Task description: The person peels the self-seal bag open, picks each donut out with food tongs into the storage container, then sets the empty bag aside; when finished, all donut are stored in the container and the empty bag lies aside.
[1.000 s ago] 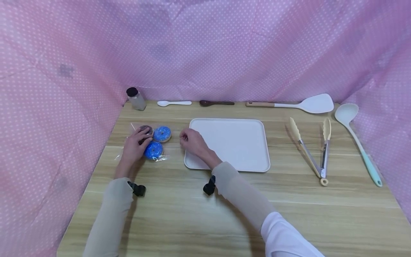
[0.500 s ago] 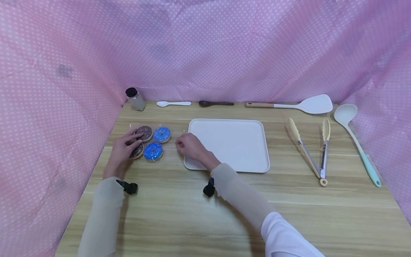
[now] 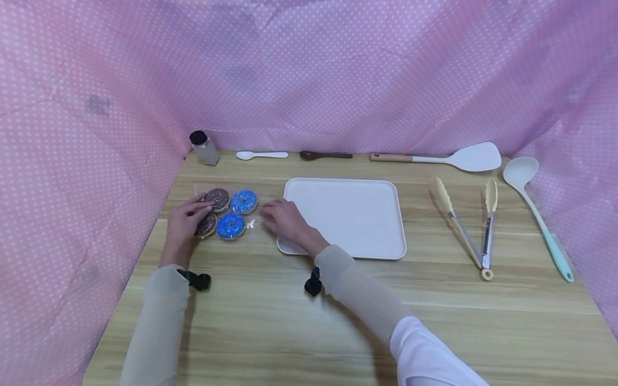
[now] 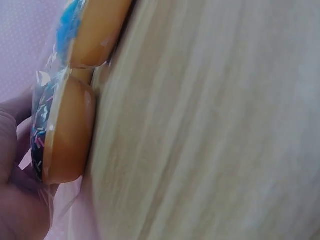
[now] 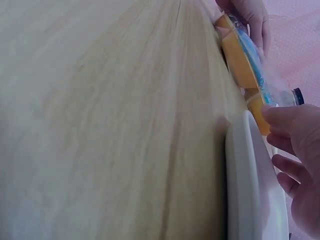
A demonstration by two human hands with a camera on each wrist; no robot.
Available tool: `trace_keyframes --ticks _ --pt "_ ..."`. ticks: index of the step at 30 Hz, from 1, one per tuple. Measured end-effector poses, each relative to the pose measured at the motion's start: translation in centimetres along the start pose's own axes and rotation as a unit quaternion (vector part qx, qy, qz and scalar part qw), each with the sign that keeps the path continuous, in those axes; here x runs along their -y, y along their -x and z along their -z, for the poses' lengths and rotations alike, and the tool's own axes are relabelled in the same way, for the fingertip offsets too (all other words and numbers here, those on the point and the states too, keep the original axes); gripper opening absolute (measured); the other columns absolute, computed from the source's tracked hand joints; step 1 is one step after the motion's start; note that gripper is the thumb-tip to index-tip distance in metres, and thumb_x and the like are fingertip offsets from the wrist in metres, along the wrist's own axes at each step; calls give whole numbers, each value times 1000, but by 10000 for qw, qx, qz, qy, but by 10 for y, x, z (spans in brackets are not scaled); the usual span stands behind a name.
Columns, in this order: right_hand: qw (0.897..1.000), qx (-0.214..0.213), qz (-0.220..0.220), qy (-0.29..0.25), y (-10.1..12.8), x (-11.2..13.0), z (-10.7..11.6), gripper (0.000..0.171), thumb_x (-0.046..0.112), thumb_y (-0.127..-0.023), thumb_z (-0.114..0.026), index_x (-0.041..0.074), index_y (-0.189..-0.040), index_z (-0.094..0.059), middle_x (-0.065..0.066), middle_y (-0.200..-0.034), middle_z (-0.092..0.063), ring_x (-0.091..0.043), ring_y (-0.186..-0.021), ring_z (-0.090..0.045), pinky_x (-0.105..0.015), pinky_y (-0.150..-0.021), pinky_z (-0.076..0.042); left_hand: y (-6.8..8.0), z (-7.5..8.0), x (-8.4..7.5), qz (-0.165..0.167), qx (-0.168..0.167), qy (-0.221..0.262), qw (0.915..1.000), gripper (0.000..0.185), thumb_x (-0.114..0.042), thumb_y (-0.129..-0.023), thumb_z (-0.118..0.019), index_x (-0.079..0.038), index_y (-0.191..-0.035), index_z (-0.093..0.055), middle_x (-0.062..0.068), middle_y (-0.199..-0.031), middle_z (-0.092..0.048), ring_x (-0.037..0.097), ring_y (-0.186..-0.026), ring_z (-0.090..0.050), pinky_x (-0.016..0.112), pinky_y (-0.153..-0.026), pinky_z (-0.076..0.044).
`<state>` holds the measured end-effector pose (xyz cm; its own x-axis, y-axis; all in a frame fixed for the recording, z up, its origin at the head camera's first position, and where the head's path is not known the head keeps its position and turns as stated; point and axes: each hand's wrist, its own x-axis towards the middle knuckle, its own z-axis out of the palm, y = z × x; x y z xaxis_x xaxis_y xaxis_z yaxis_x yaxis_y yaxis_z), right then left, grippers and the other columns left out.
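Note:
A clear plastic pack holds two chocolate doughnuts (image 3: 217,199) and two blue doughnuts (image 3: 230,225), all with sprinkles, flat on the left of the table. My left hand (image 3: 181,225) rests at the pack's left side, fingers and thumb lying over the chocolate doughnuts. The left wrist view shows a chocolate doughnut (image 4: 70,130) side-on, with the wrapping beside the palm. My right hand (image 3: 286,221) hovers over the left edge of a white tray (image 3: 347,217), fingers loosely bent towards the pack's right edge. In the right wrist view its thumb (image 5: 280,116) overlaps the pack's near end.
Along the back stand a black-capped jar (image 3: 205,149), a white spoon (image 3: 262,155), a brown spoon (image 3: 325,155) and a white spatula (image 3: 475,156). Spread tongs (image 3: 475,241) and a ladle (image 3: 536,206) lie right. A pink dotted curtain (image 3: 309,69) encloses the table.
My left hand has shifted left and uncovered the chocolate doughnuts. My right hand has edged left, its bunched fingers now spread more towards the pack. The doughnuts have stayed nearly in place.

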<state>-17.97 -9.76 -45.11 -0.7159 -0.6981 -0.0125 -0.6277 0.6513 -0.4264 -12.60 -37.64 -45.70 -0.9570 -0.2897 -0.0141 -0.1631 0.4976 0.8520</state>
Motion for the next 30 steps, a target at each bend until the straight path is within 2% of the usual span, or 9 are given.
trace_keyframes --ticks 5,10,13,15,19,22,26,30 --pt "9997 48 25 256 -1 -4 -2 41 40 -96 -56 21 -131 -59 5 -140 -53 -19 -133 -42 -38 -103 -38 2 -2 -5 635 -155 911 9937 39 -28 -87 -69 0 -114 -67 -2 -142 -52 14 -138 -38 26 -116 -28" --pt "9983 251 121 512 0 -5 -5 45 45 -96 -53 22 -135 -55 7 -142 -52 -17 -136 -39 -39 -102 -36 1 -3 -3 712 -235 1814 9806 33 -21 -85 -72 1 -110 -68 1 -141 -53 15 -137 -40 18 -112 -30" --pt "9971 346 230 641 0 -4 -6 48 46 -96 -52 24 -138 -52 7 -144 -49 -16 -138 -37 -40 -100 -34 1 -3 -3 660 -214 2078 9757 32 -19 -85 -72 2 -108 -68 3 -141 -53 16 -137 -40 17 -111 -31" --pt "9959 388 284 767 -1 -3 -6 48 47 -96 -51 25 -139 -50 8 -145 -48 -16 -139 -36 -40 -99 -33 1 -3 -3 628 -180 1995 9777 32 -20 -85 -72 2 -109 -68 2 -141 -53 16 -138 -40 17 -111 -31" --pt "9929 495 367 1020 -2 -3 -8 47 47 -98 -48 26 -140 -49 8 -148 -44 -15 -139 -34 -41 -98 -32 2 -2 -4 366 -142 1310 9906 33 -22 -88 -68 3 -110 -67 2 -141 -53 17 -136 -42 18 -110 -34" --pt "9917 542 412 1088 -2 -3 -8 46 47 -98 -48 27 -139 -50 8 -149 -42 -15 -139 -34 -41 -98 -32 3 -1 -6 146 -241 895 9956 33 -24 -89 -67 2 -109 -67 2 -138 -56 17 -133 -47 17 -106 -38" --pt "9925 553 409 1015 -2 -2 -6 46 47 -97 -49 27 -139 -50 8 -149 -42 -15 -139 -34 -41 -98 -33 5 -2 -7 150 -444 996 9939 32 -25 -87 -70 0 -107 -69 2 -129 -63 12 -123 -55 12 -98 -42" --pt "9930 552 407 964 -1 -2 -5 48 47 -97 -50 27 -140 -48 8 -148 -43 -16 -139 -34 -41 -97 -33 4 -3 -4 158 -575 1540 9863 34 -21 -85 -72 5 -107 -68 7 -120 -68 11 -118 -58 10 -94 -44"
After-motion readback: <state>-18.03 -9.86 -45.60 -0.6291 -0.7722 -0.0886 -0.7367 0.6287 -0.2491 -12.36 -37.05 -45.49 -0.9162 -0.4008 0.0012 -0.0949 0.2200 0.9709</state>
